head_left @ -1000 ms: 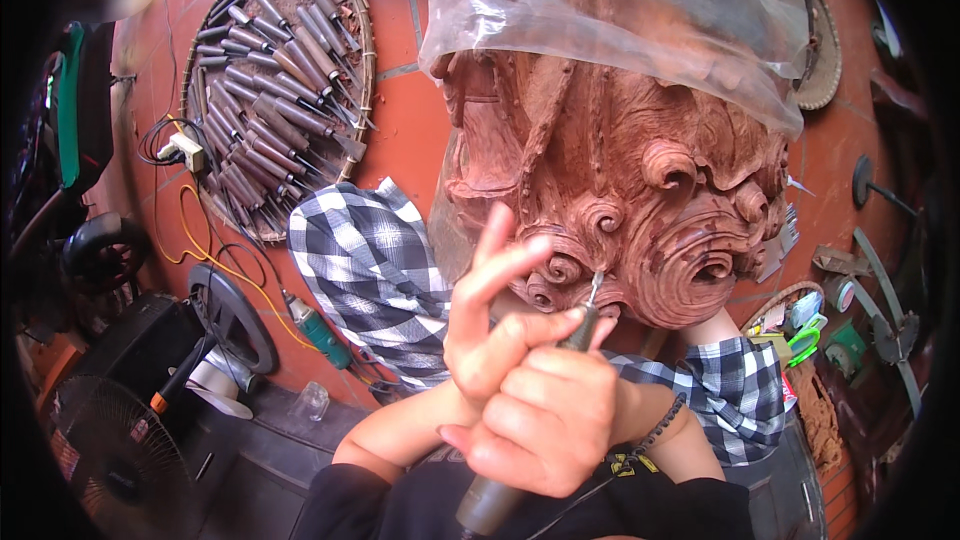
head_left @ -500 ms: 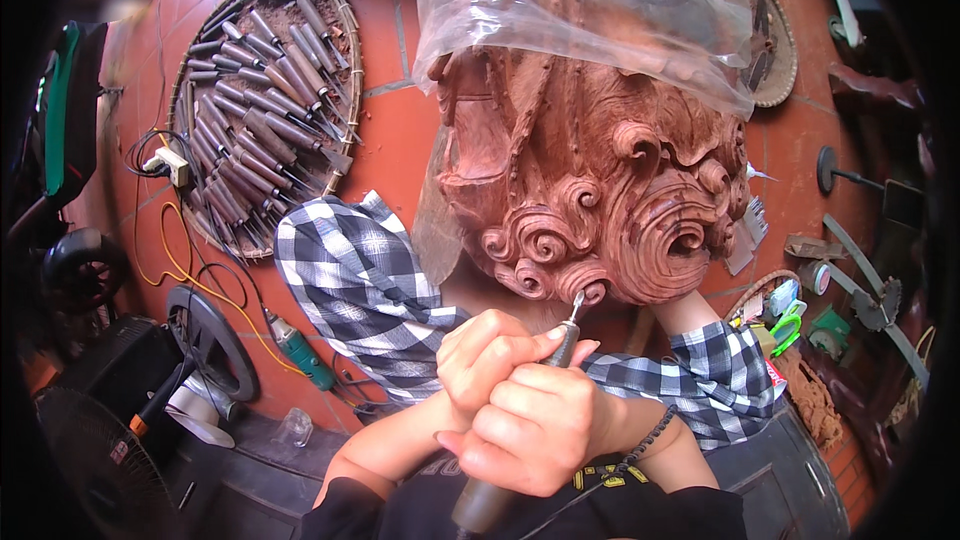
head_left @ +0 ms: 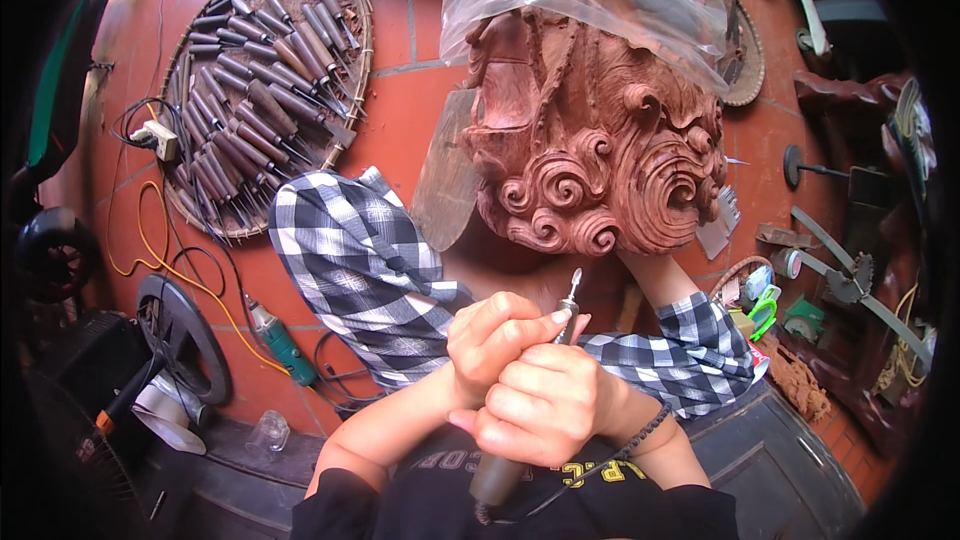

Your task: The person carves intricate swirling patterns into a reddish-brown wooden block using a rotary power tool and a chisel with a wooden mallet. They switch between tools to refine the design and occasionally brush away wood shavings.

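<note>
My left hand (head_left: 497,338) and my right hand (head_left: 545,402) are both closed round a dark rotary carving tool (head_left: 494,482), held aslant before my body. Its slim metal bit points away from me and stands a little short of a reddish-brown wood carving (head_left: 590,155). Deep swirls and curls cover the near side of the carving, whose far part lies under a clear plastic sheet (head_left: 590,0). A thin cord leaves the back end of the tool. Most of its grip is hidden by my fingers.
On the left, a round woven basket (head_left: 363,50) bears several wooden-handled chisels. A teal power tool (head_left: 285,345) with cords lies on the tiled floor (head_left: 395,155). A flat board (head_left: 445,175) sits beside the carving. At right are green scissors (head_left: 764,312) and metal blades (head_left: 850,282).
The bit was at a low curl of the carving and is now apart from it, drawn back toward me. Both hands keep their grip. The view has shifted slightly.
</note>
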`<state>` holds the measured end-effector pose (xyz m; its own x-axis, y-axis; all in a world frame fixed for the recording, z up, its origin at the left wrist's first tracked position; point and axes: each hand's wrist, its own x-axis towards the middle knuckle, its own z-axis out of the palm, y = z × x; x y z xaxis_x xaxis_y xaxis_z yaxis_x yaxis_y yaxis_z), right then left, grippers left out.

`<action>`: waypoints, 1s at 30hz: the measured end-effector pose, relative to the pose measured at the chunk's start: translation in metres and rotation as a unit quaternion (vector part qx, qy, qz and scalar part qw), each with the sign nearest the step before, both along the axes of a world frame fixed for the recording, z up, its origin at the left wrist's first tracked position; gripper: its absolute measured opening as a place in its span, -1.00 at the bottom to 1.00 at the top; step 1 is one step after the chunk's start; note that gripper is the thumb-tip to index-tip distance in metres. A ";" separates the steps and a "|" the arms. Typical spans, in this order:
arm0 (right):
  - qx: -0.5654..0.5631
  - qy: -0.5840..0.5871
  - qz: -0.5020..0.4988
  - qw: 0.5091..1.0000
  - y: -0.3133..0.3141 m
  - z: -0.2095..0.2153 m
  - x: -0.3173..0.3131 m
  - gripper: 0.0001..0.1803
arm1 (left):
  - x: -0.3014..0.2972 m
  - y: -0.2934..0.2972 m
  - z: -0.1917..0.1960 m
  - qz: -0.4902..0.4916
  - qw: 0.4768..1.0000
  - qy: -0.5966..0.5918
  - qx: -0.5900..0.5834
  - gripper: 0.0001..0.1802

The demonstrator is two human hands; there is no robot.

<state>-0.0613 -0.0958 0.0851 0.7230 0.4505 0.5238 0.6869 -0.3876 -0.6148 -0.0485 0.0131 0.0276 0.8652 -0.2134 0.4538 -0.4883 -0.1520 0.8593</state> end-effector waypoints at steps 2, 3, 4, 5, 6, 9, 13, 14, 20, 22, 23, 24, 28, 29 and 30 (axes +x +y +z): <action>0.009 -0.003 0.003 1.000 0.005 -0.001 -0.002 -0.76 | -0.004 0.004 -0.002 0.019 1.000 0.002 -0.012 -0.69; 0.010 0.000 0.004 1.000 0.007 0.000 -0.003 -0.76 | -0.004 0.006 -0.001 0.018 1.000 0.001 -0.012 -0.70; 0.011 0.002 0.004 1.000 0.009 0.000 -0.004 -0.75 | -0.004 0.009 0.000 0.016 1.000 0.000 -0.012 -0.71; 0.013 0.005 0.003 1.000 0.012 0.000 -0.005 -0.74 | -0.004 0.012 0.000 0.014 1.000 -0.001 -0.011 -0.72; 0.012 0.002 0.002 1.000 0.013 0.000 -0.007 -0.74 | -0.004 0.014 0.000 0.011 1.000 -0.003 -0.013 -0.72; 0.010 -0.005 -0.004 1.000 0.018 0.000 -0.012 -0.74 | -0.007 0.020 -0.001 0.007 1.000 -0.008 -0.022 -0.72; 0.004 -0.022 -0.006 1.000 0.024 -0.001 -0.016 -0.80 | -0.013 0.022 -0.004 0.027 0.999 -0.029 -0.010 -0.68; -0.005 -0.025 0.001 1.000 0.023 -0.001 -0.016 -0.82 | -0.015 0.022 -0.004 0.029 0.999 -0.032 0.004 -0.66; 0.046 -0.052 -0.045 0.997 0.023 -0.003 -0.016 -0.65 | -0.014 0.019 0.004 0.013 0.999 -0.016 0.032 -0.62; 0.056 -0.046 -0.048 0.996 0.017 -0.003 -0.017 -0.80 | -0.012 0.012 0.008 0.029 0.999 -0.008 0.036 -0.59; 0.060 -0.042 -0.048 0.996 0.014 -0.002 -0.016 -0.82 | -0.010 0.012 0.011 0.016 0.998 -0.007 0.063 -0.58; 0.067 -0.041 -0.054 0.995 0.010 -0.001 -0.015 -0.82 | -0.007 0.012 0.016 0.002 0.996 -0.005 0.089 -0.57; 0.097 -0.047 -0.075 0.991 -0.004 0.001 -0.003 -0.81 | 0.008 -0.001 0.039 -0.021 0.986 0.003 0.164 -0.56; 0.103 -0.052 -0.081 0.990 -0.007 0.000 -0.001 -0.81 | 0.011 -0.003 0.040 -0.028 0.985 0.001 0.169 -0.58; 0.106 -0.058 -0.085 0.989 -0.009 -0.001 0.001 -0.81 | 0.013 -0.005 0.040 -0.032 0.984 -0.002 0.173 -0.59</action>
<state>-0.0604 -0.1049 0.0843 0.7090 0.1988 0.6766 0.6929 -0.3750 -0.6159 -0.0356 0.0077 0.0678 0.8435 -0.4094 0.3477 -0.5094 -0.4042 0.7597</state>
